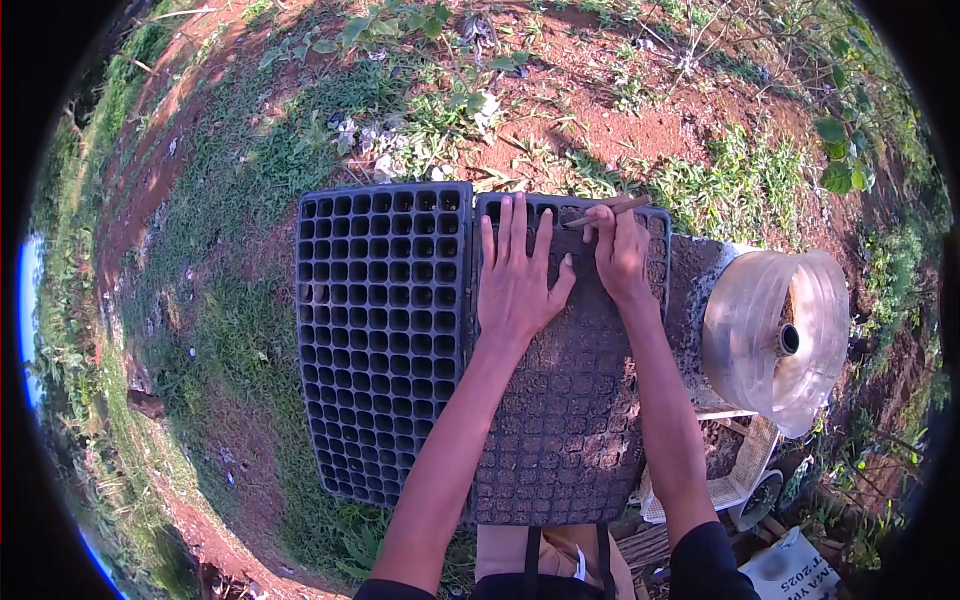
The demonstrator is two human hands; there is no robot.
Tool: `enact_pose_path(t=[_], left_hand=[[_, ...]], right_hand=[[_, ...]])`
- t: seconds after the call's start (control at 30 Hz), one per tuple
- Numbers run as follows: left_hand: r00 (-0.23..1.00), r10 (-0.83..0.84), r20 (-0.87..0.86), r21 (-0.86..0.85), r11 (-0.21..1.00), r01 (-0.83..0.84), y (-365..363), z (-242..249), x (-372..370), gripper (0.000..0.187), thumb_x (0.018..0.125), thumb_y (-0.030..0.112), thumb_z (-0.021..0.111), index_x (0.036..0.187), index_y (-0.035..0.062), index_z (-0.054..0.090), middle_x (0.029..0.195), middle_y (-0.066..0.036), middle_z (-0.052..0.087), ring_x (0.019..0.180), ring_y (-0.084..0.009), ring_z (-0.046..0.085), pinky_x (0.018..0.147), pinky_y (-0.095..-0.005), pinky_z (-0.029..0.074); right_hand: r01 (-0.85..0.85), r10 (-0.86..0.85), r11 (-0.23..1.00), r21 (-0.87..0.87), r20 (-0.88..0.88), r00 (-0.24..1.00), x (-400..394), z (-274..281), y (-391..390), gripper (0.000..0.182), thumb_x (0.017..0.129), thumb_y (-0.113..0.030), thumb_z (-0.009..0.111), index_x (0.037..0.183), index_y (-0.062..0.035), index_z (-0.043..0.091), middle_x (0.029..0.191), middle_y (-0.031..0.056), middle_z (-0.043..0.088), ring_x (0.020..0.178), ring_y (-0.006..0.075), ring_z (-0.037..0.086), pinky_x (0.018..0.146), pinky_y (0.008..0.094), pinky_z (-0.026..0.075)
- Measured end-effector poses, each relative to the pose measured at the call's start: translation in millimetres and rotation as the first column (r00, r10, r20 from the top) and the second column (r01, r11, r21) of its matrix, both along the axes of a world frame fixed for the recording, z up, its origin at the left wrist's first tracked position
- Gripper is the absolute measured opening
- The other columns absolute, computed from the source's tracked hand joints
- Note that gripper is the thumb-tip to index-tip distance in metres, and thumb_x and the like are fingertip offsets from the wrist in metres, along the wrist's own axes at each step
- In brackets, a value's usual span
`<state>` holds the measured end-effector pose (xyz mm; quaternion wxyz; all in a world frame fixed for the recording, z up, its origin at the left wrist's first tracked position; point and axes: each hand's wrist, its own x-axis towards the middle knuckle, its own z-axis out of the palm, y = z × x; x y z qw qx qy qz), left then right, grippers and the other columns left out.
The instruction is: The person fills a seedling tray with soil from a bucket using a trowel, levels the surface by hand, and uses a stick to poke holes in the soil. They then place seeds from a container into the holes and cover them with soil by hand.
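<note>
My left hand lies palm down with its fingers spread over the far left part of a black seedling tray filled with dark soil. In my right hand is a short wooden stick, pinched between the fingers near the tray's far edge. One end of the stick points left, low over the cells there. Left of this tray stands a second black seedling tray whose cells hold no soil that I can see. My left palm and wrist hide part of the filled tray.
Right of the trays is a roll of clear plastic sheeting with a dark core. Below it stands a pale plastic crate, near a white printed sack. Grass and red soil surround everything, with leafy branches at upper right.
</note>
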<state>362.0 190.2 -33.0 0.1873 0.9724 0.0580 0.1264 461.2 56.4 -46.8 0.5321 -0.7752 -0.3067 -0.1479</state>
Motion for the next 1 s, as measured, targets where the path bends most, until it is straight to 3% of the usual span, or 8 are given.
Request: enact_pose_path(t=[0.4, 1.0], left_hand=[[0.999, -0.011, 0.031, 0.016, 1.000, 0.010, 0.4, -2.3, 0.7, 0.067, 0.093, 0.039, 0.059, 0.148, 0.0015, 0.047, 0.161, -0.029, 0.029, 0.154, -0.0404, 0.022, 0.126, -0.0577, 0.014], [1.000, -0.003, 0.018, -0.002, 1.000, 0.003, 1.1, -0.9, 0.4, 0.064, 0.096, 0.037, 0.057, 0.149, 0.0039, 0.046, 0.163, -0.025, 0.027, 0.155, -0.0386, 0.020, 0.126, -0.0574, 0.014]], right_hand=[[-0.024, 0.026, 0.999, -0.026, 0.059, 0.998, -0.2, -1.7, -0.8, 0.010, 0.105, -0.005, 0.054, 0.100, 0.0023, 0.056, 0.078, 0.0135, 0.060, 0.061, 0.0229, 0.062, 0.055, 0.0356, 0.049], [-0.011, 0.010, 1.000, -0.014, -0.026, 1.000, 0.6, -1.3, 0.6, 0.013, 0.107, -0.007, 0.051, 0.100, 0.0026, 0.056, 0.075, 0.0126, 0.060, 0.060, 0.0216, 0.061, 0.055, 0.0343, 0.048]])
